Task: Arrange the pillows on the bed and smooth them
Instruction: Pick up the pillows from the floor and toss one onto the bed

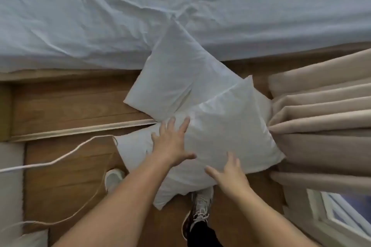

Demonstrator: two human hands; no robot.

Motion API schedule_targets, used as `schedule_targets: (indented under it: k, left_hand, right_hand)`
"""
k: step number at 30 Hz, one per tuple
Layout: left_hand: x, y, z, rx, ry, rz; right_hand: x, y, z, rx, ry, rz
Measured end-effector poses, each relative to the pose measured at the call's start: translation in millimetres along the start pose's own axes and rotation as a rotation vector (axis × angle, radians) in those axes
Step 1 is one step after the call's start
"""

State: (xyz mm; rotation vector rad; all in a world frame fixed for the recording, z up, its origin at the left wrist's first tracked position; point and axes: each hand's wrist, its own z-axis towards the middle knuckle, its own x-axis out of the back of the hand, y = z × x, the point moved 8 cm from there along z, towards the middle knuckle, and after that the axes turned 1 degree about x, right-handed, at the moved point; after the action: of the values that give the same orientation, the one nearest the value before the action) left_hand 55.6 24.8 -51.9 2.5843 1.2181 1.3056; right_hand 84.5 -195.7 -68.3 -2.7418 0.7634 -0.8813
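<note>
Both hands are spread wide with no grip closed on anything: the left hand [172, 142] lies palm-down with fingers fanned on the near pillow [220, 132], and the right hand [228, 172] reaches open-fingered at that pillow's near edge, contact uncertain. The near pillow lies on the wooden floor [66, 178], overlapping a second pillow [176, 78] that leans with its top corner on the bed [100, 16]. Beige curtain [321, 110] folds touch the near pillow's right side; a white cord [60, 158] trails across the floor to its left.
</note>
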Motion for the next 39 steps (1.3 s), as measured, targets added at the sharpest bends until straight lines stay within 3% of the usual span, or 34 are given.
schedule_targets:
  k: [3, 6, 10, 13, 16, 19, 22, 29, 32, 35, 39]
  left_hand:
    - [-58.0, -11.3, 73.3, -0.046, -0.058, 0.123]
    - [-114.6, -26.4, 115.5, -0.087, -0.065, 0.089]
    - [-131.3, -33.8, 141.1, -0.166, 0.144, 0.078]
    - [-125.5, -33.4, 149.1, -0.232, 0.112, 0.053]
    - [-89.2, -21.9, 126.8, -0.349, 0.092, -0.005]
    - [-17.8, -0.1, 86.4, -0.409, 0.117, -0.115]
    - [108.7, 15.3, 62.4, -0.394, 0.279, -0.244]
    - [513.9, 29.6, 91.1, -0.155, 0.661, -0.418]
    - [635.4, 18.8, 78.5, -0.166, 0.756, -0.334]
    - [669.9, -7.9, 65.9, -0.127, 0.744, -0.221]
    - [629.7, -35.4, 68.4, -0.080, 0.627, -0.172]
  right_hand:
    - [-42.2, 43.7, 58.9, -0.192, 0.099, 0.298]
    - [-89.2, 74.9, 100.4, -0.283, 0.184, 0.597]
    - [-116.9, 68.0, 151.3, -0.205, 0.294, 0.645]
    - [-108.5, 68.0, 159.6, -0.279, 0.482, 0.566]
    - [-89.8, 55.0, 119.3, -0.298, 0.532, 0.582]
    - [-45.8, 9.7, 46.4, -0.259, 0.573, 0.644]
    - [22.7, -101.4, -8.9, -0.054, 0.615, 0.635]
    - [204.5, -513.1, -62.2, 0.453, 0.648, 0.502]
    - [235.3, -640.1, -103.0, 0.633, 0.562, 0.478]
    - [219.2, -666.7, -129.6, 0.665, 0.499, 0.382]
    - [183.0, -615.1, -107.1, 0.571, 0.368, 0.254]
